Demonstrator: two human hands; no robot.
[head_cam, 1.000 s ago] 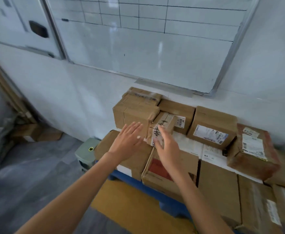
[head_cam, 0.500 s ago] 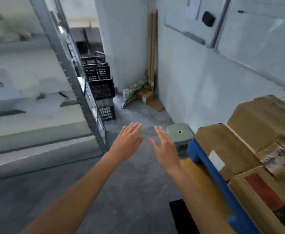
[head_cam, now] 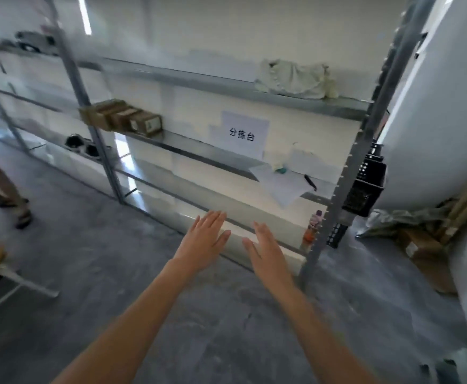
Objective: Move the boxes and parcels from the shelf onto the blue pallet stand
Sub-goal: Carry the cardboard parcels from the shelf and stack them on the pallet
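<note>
Left hand: hovering at lower centre of the frame, fingers straight, holding nothing.
Right hand: hovering just beside it, fingers straight, gripping nothing.
Boxes: sitting in a row on the metal shelf, upper left of centre, well apart from both hands.
Papers: lying on the shelf's right end.

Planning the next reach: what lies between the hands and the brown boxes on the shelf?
In the head view, only bare grey floor and the lower shelf rails. The left hand and right hand hold nothing; the brown boxes sit up left.
</note>
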